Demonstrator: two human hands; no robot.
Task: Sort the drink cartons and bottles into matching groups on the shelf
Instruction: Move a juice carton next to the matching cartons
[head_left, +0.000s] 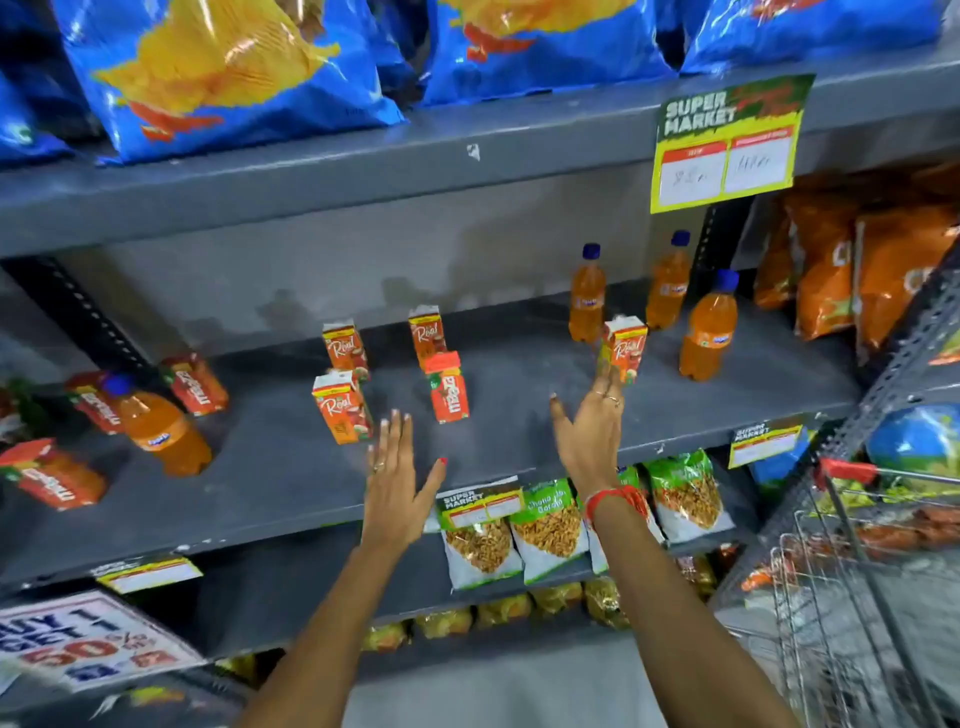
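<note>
On the grey middle shelf (291, 488) stand three orange-and-white "Real" cartons (341, 409), with a red carton (448, 388) among them. A fourth "Real" carton (627, 347) stands slightly tilted further right. My right hand (592, 426) is open, its fingertips just at that carton's lower edge. My left hand (393, 470) is open, palm down, over the shelf front, near the front "Real" carton. Three orange bottles with blue caps (709, 332) stand at the right. A lone orange bottle (162, 428) stands at the left among three red cartons (52, 479).
Blue snack bags (223, 78) fill the shelf above, orange snack bags (831, 275) sit at the far right. Green-and-white snack packs (550, 530) hang on the shelf below. A wire trolley (852, 587) with a red handle stands at my right.
</note>
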